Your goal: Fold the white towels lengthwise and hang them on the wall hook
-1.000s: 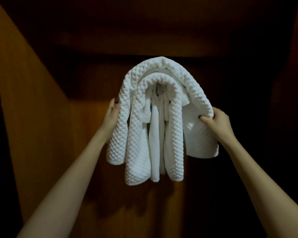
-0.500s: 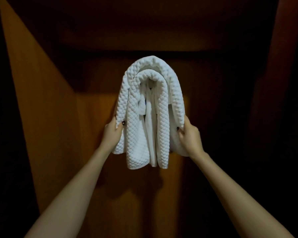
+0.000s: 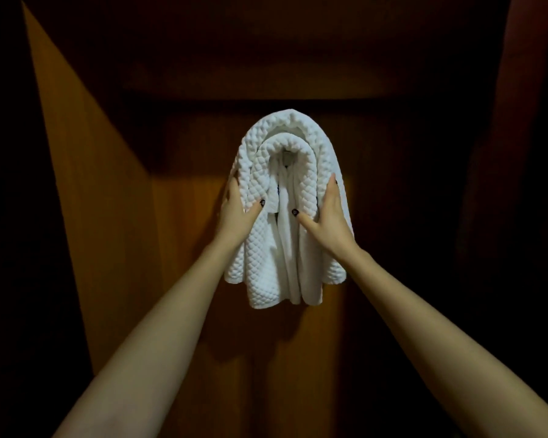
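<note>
The white towels (image 3: 285,248) hang in a bunch on the hook (image 3: 287,158), up on the brown wood wall (image 3: 187,248). The hook is mostly hidden, and only a small grey bit shows inside the top loop. The left hand (image 3: 239,213) lies flat on the left side of the towels, fingers straight and pointing up, thumb on the front. The right hand (image 3: 328,216) lies flat on the right side the same way. The towels are between the two hands, and their ends hang down below both.
</note>
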Action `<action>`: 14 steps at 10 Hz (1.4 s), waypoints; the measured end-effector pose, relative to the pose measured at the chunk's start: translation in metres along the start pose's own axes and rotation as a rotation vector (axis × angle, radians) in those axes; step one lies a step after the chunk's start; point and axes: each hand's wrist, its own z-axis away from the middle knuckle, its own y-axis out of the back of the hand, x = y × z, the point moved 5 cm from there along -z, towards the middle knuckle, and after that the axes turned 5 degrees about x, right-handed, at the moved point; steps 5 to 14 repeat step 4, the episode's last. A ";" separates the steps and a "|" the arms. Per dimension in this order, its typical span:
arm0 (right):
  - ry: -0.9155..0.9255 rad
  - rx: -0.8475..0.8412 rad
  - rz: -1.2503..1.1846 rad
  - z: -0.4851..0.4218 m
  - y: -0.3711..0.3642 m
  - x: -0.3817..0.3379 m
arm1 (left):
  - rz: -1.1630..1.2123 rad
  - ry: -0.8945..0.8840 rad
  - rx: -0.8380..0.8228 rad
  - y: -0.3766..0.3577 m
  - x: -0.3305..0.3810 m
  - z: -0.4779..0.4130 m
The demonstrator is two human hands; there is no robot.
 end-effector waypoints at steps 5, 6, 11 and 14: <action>-0.152 -0.119 0.351 0.038 0.033 -0.018 | -0.285 -0.012 -0.101 0.036 0.011 0.046; -0.152 -0.119 0.351 0.038 0.033 -0.018 | -0.285 -0.012 -0.101 0.036 0.011 0.046; -0.152 -0.119 0.351 0.038 0.033 -0.018 | -0.285 -0.012 -0.101 0.036 0.011 0.046; -0.152 -0.119 0.351 0.038 0.033 -0.018 | -0.285 -0.012 -0.101 0.036 0.011 0.046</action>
